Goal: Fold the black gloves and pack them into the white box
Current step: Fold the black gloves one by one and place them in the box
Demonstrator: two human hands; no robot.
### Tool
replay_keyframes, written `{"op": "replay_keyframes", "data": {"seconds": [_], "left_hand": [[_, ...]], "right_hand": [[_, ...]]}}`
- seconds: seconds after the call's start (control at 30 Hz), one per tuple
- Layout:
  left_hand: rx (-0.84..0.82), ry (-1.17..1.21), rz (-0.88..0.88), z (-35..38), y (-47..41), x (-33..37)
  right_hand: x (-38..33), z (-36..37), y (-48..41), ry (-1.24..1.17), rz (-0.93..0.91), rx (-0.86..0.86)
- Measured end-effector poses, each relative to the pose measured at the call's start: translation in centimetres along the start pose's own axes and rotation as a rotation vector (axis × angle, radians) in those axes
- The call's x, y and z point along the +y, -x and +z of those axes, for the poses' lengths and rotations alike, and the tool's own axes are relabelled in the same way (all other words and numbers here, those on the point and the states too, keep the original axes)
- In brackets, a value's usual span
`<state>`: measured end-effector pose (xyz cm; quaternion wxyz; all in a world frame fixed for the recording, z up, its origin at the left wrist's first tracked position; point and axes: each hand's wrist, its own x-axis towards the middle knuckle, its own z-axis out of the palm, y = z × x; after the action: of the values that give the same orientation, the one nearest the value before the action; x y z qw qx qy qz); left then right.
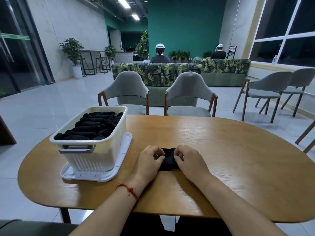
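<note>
Beyond the oval wooden table (221, 150) stand two grey armchairs (126, 87), then a leaf-print sofa (156, 72) and a teal wall (184, 28). Right of the table are more grey chairs (265, 86) under dark windows (286, 34). Left of it are pale floor tiles (51, 103), a potted plant (72, 48) and bar stools (100, 64). Ceiling strip lights (124, 2) glow above.

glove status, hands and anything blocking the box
Left hand and right hand pinch glove on table. Box to the left, open, full of black gloves. Nothing between.
</note>
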<state>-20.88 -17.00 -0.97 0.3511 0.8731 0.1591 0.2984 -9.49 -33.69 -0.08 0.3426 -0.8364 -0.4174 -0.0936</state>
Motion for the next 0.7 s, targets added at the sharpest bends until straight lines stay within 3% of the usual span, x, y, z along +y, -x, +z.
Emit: {"op": "replay_keyframes", "data": {"seconds": [0.17, 0.27, 0.37, 0.5, 0.6, 0.7], "left_hand": [[-0.072, -0.097, 0.192, -0.1, 1.0, -0.3], [-0.073, -0.255, 0.247, -0.1, 0.9, -1.1], [-0.064, -0.269, 0.240, -0.2, 0.2, -1.0], [-0.065, -0.021, 0.188, -1.2, 0.2, -0.2], [-0.102, 0.268, 0.022, -2.3, 0.9, 1.0], [-0.076, 0.392, -0.014, -2.5, 1.2, 2.1]], "right_hand": [[0.7, 0.7, -0.5, 0.113, -0.289, -0.015], [0.9, 0.8, -0.6, 0.090, -0.242, -0.105], [0.5, 0.2, -0.4, -0.011, -0.160, -0.134], [-0.1, -1.7, 0.6, -0.201, -0.134, -0.179], [-0.4, -2.7, 0.8, -0.475, 0.034, -0.216], [-0.9, -3.2, 0.7, -0.772, 0.169, -0.206]]}}
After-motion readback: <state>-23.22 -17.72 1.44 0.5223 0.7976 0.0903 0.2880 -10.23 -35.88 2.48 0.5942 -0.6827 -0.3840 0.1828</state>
